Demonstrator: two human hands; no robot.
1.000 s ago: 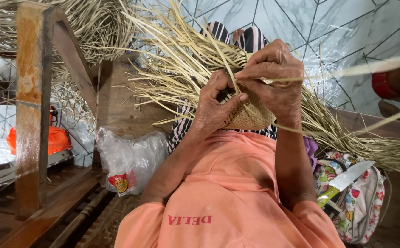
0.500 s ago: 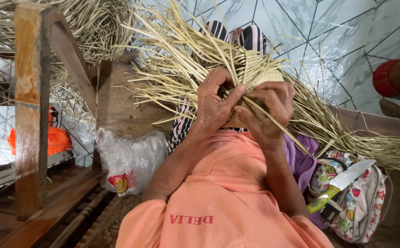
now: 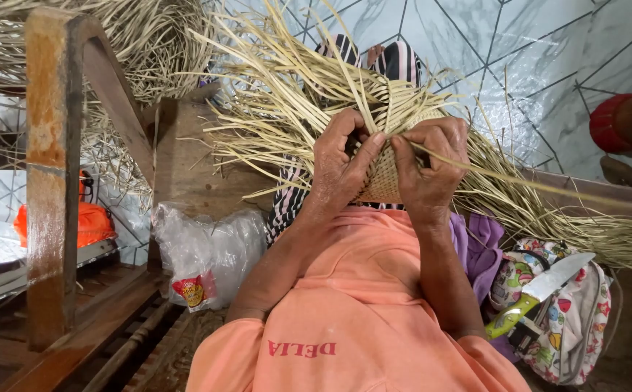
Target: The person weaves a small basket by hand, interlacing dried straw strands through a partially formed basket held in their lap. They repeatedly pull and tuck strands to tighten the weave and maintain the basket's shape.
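In the head view, both hands meet at the centre of the frame, a little above the middle, on a small woven piece [image 3: 385,178] of pale straw. The left hand [image 3: 341,163] curls around the piece's left side, fingers bent and closed against it, thumb stretched right across the weave. The right hand [image 3: 432,163] grips the right side, its fingers folded over the top edge and pinching a single strip [image 3: 519,181] that runs off toward the right edge of the frame. The thumbs nearly touch over the weave. Loose straw ends [image 3: 294,94] fan out from the piece toward the upper left and trail away to the lower right.

Both forearms rise from orange sleeves [image 3: 359,305] at the bottom centre. A knife [image 3: 541,290] with a green handle lies on a patterned bag [image 3: 570,319] at lower right, well apart from the hands. A clear plastic bag [image 3: 211,250] sits at lower left of centre, beside a wooden frame [image 3: 55,174] on the left. An orange object [image 3: 87,221] shows behind that frame. Another person's arm with a red band [image 3: 610,123] enters at the upper right.
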